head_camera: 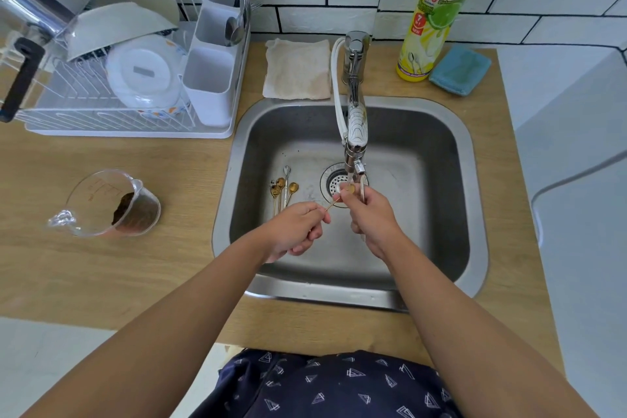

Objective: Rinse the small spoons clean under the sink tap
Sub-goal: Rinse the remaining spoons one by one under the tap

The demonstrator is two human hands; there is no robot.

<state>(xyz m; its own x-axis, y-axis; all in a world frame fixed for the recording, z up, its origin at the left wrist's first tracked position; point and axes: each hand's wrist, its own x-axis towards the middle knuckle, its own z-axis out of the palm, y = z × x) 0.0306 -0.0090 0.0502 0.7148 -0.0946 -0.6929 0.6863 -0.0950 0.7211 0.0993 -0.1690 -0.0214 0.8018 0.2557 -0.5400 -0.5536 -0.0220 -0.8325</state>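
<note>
Water runs from the chrome tap (354, 132) into the steel sink (441, 153). My left hand (295, 231) pinches the thin handle of a small gold spoon (349, 189), whose bowl sits in the stream. My right hand (371, 217) pinches that bowl with thumb and fingers, and it also grips another slim utensil (363, 190) that sticks up past its fingers. Several more small spoons (283, 188), gold and silver, lie on the sink floor left of the drain (334, 183).
A dish rack (112, 108) with bowls, plates and a cutlery holder (212, 78) stands at the left. A tipped measuring jug (108, 205) with brown residue lies on the wooden counter. Behind the sink are a cloth (298, 69), a dish soap bottle (437, 10) and a blue sponge (459, 69).
</note>
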